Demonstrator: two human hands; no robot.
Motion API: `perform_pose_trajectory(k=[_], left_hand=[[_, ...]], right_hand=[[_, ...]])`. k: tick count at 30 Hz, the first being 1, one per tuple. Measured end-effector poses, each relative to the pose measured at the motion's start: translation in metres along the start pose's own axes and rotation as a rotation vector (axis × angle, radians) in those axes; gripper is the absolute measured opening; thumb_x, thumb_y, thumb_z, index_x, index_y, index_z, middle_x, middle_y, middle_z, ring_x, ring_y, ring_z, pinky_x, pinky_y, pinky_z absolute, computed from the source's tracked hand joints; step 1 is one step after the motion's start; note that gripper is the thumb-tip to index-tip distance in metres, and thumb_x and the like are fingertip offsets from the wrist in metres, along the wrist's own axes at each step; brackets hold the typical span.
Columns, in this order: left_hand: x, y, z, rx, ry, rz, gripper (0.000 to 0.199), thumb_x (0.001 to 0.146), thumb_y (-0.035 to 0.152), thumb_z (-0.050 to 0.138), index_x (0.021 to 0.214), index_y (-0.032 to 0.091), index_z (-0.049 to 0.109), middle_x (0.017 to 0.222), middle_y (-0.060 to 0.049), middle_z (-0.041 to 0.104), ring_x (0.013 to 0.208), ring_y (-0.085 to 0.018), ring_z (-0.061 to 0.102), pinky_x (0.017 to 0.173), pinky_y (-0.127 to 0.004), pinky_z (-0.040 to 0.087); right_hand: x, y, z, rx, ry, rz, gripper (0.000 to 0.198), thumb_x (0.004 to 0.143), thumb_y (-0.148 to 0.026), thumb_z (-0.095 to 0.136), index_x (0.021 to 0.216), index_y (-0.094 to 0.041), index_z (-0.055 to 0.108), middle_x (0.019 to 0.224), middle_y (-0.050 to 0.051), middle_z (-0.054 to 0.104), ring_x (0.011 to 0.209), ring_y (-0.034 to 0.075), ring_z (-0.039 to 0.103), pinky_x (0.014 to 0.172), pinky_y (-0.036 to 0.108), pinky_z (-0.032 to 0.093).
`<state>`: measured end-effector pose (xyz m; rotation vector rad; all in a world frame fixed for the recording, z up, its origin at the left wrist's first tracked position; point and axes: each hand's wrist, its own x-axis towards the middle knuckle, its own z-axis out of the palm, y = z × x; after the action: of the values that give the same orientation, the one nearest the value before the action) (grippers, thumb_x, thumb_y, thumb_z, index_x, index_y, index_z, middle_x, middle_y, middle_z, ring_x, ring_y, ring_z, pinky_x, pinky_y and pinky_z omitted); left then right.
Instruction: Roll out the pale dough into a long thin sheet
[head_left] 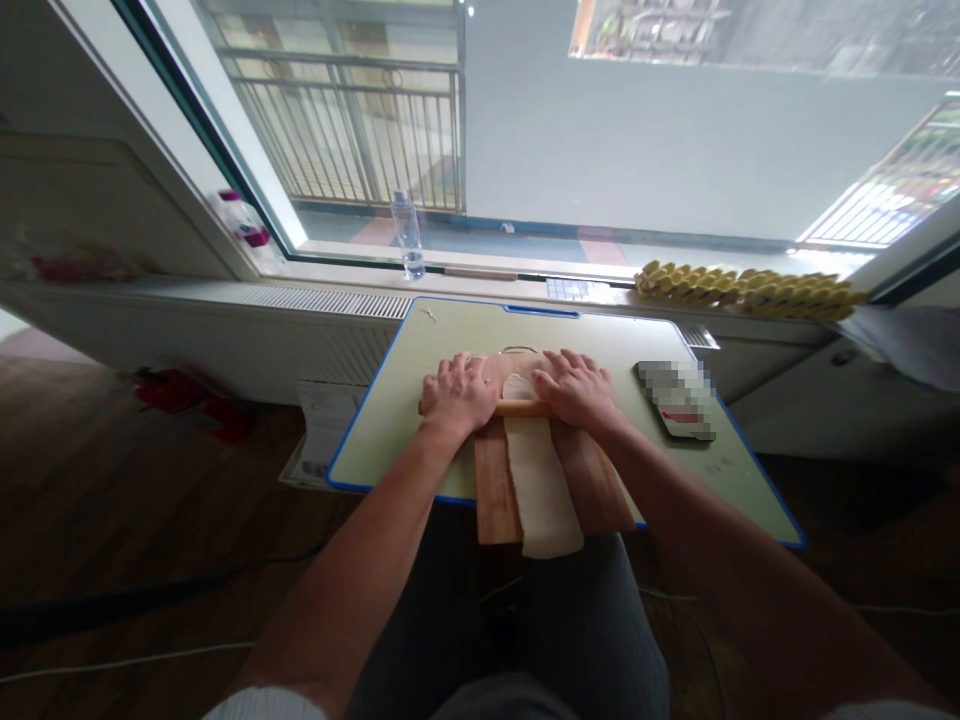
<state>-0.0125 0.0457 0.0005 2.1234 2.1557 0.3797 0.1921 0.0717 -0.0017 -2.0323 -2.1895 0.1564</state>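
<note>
Closest to the body, nearer than both hands, a long strip of dough (pixel 544 490) runs over a wooden board (pixel 496 485), its near end hanging past the board's edge. The strip passes under the rolling pin (pixel 524 408), and a pale bit shows between the hands. The left hand (pixel 459 392) and right hand (pixel 579 388) lie flattened on the pin, palms down, fingers stretched forward rather than wrapped around it. Right of the right hand, on the blue-edged table (pixel 390 420), lies a dark-edged flat item (pixel 677 400), too pixelated to identify. Beyond the left hand, a clear bottle (pixel 407 235) stands on the windowsill; beyond the right, yellow egg trays (pixel 750 290).
</note>
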Motion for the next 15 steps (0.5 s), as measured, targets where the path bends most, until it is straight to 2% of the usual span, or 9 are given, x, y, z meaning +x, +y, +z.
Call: perform_pose_trajectory(k=[7, 15], left_hand=[[-0.024, 0.005, -0.004, 0.032, 0.032, 0.015, 0.046, 0.104, 0.043, 0.044, 0.142, 0.029, 0.065, 0.152, -0.012, 0.062, 0.134, -0.035, 0.056, 0.108, -0.055, 0.048], [-0.061, 0.005, -0.002, 0.028, 0.116, 0.047, 0.046, 0.106, 0.041, 0.039, 0.139, 0.031, 0.07, 0.161, -0.008, 0.058, 0.14, -0.034, 0.054, 0.114, -0.058, 0.042]], right_hand=[[-0.025, -0.003, -0.003, -0.048, 0.009, 0.001, 0.066, 0.108, -0.055, 0.033, 0.168, -0.03, 0.042, 0.175, 0.004, 0.038, 0.155, 0.034, 0.038, 0.126, 0.058, 0.031], [-0.067, -0.004, -0.001, -0.13, 0.078, -0.036, 0.061, 0.11, -0.047, 0.031, 0.164, -0.025, 0.05, 0.17, 0.007, 0.047, 0.153, 0.035, 0.04, 0.124, 0.056, 0.033]])
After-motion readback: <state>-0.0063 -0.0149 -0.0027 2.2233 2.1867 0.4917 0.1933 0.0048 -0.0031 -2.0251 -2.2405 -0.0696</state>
